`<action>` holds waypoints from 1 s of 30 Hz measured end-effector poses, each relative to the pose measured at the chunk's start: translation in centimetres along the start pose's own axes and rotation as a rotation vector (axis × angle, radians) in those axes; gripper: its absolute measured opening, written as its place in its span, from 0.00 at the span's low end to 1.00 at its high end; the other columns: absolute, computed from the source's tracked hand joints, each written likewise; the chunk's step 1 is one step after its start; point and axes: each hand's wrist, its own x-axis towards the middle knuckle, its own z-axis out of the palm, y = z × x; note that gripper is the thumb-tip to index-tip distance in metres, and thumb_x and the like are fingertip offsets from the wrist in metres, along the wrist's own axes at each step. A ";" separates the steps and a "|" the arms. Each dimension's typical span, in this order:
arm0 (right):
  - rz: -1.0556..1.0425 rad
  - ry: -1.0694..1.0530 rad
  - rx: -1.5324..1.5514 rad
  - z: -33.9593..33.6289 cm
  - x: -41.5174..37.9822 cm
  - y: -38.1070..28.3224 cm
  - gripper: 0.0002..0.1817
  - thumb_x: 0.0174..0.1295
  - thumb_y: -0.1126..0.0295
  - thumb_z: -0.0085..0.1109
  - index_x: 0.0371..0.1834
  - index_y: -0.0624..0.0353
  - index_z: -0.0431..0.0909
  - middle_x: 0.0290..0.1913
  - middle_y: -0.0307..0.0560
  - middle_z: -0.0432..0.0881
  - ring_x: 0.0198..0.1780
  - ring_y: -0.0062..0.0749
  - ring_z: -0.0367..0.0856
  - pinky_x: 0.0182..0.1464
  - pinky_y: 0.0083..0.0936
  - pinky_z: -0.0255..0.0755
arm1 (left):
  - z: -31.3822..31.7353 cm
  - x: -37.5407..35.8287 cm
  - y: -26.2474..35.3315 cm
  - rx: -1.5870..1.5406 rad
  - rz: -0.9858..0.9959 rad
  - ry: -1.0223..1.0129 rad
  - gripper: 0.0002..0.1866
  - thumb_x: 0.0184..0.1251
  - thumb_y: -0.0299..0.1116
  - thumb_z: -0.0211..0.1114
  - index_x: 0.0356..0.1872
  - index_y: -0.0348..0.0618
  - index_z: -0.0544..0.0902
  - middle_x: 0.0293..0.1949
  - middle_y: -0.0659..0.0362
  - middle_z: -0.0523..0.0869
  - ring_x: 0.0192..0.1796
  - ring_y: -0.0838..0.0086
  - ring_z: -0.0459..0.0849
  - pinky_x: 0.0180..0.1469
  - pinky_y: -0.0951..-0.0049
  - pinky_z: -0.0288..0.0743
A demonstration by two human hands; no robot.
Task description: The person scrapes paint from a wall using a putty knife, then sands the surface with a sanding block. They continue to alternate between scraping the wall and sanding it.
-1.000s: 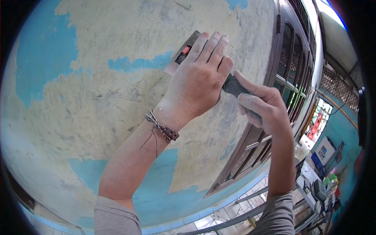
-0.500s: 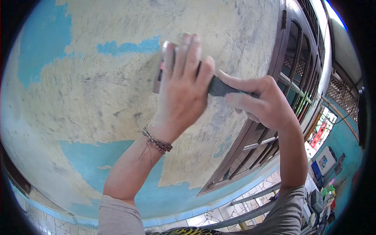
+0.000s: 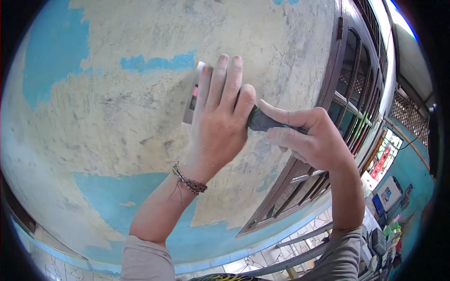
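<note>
A scraper with a wide metal blade [image 3: 191, 105] and a dark green handle [image 3: 263, 121] lies against the wall [image 3: 140, 110]. My right hand [image 3: 311, 136] is closed around the handle, its thumb stretched along the top. My left hand [image 3: 220, 117] lies palm down over the blade, fingers extended and somewhat spread, pressing on it; its thumb is hidden. Pale dust coats the fingers of both hands. A braided bracelet [image 3: 190, 181] circles my left wrist. Around the blade the wall is cream and scuffed, with blue paint patches [image 3: 159, 62] beside and below.
A brown wooden window frame with bars [image 3: 330, 89] stands right of my hands. Below runs a long rail [image 3: 300, 257] above the tiled floor [image 3: 262, 255]. Assorted household items [image 3: 382, 239] are piled at the lower right, near a turquoise wall [image 3: 415, 187].
Both hands and the scraper have moved a little down the wall together. My grip on the handle and the left hand's place on the blade look much the same.
</note>
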 end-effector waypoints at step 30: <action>-0.054 0.242 1.809 18.0 -1.7 -1.3 0.34 0.76 0.67 0.42 0.83 0.39 0.44 0.41 0.53 0.77 0.19 0.24 0.71 0.16 0.16 0.61 | -4.7 0.9 -6.7 -0.081 0.463 -0.310 0.20 0.63 0.31 0.60 0.56 0.41 0.83 0.61 0.54 0.82 0.69 0.60 0.76 0.73 0.53 0.67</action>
